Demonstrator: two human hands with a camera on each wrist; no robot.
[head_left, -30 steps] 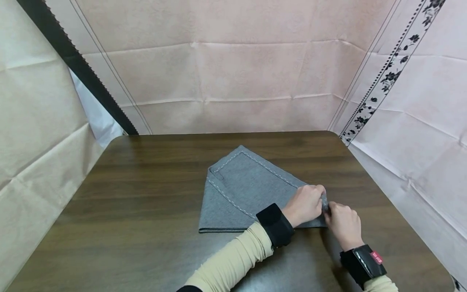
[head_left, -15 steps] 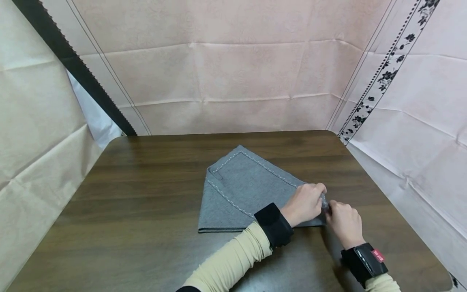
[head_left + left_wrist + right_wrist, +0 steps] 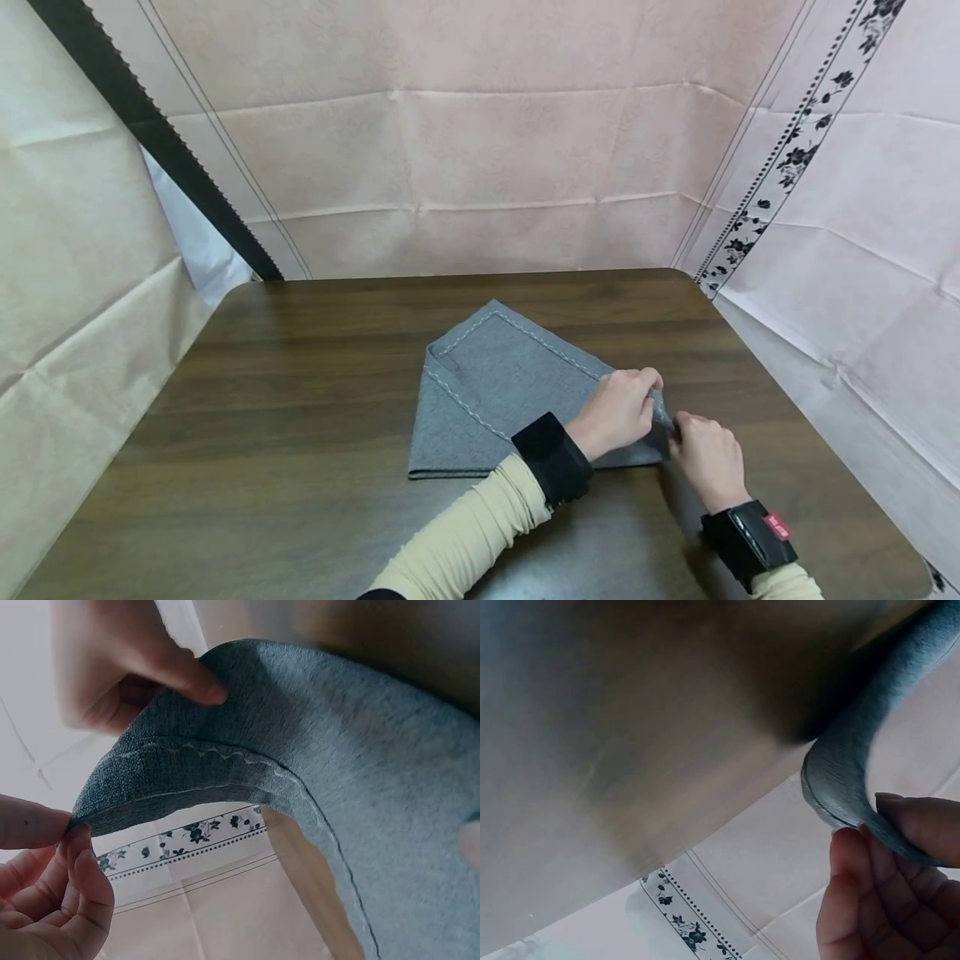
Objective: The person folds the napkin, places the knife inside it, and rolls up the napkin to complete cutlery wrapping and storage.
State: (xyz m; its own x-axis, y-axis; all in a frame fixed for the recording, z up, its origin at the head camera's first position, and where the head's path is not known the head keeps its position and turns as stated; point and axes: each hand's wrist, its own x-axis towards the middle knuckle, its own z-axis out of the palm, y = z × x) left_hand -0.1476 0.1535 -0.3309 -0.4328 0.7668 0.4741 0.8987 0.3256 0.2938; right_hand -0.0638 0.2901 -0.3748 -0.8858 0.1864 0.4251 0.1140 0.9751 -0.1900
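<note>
A folded blue-grey cloth [image 3: 510, 383] with pale stitching lies on the table, its right end raised between the two hands. My left hand [image 3: 615, 408] pinches the cloth's upper right edge. In the left wrist view, the left hand's fingertips and thumb meet on a corner of the cloth [image 3: 322, 735], which curves up in an arch. Just to its right, my right hand [image 3: 708, 460] grips the lower right corner. From the right wrist, the right hand [image 3: 889, 881] shows the cloth edge [image 3: 840, 765] held between thumb and fingers. The cloth's underside is mostly hidden.
The brown wooden table [image 3: 262, 417] has rounded far corners. Pale creased sheets [image 3: 487, 150] hang behind and on both sides, one with a black floral strip [image 3: 795, 158]. Both wrists wear black bands [image 3: 551, 458].
My left hand has shifted slightly left and up along the cloth, so more of the stitched edge shows between the hands. The right hand stays nearly still.
</note>
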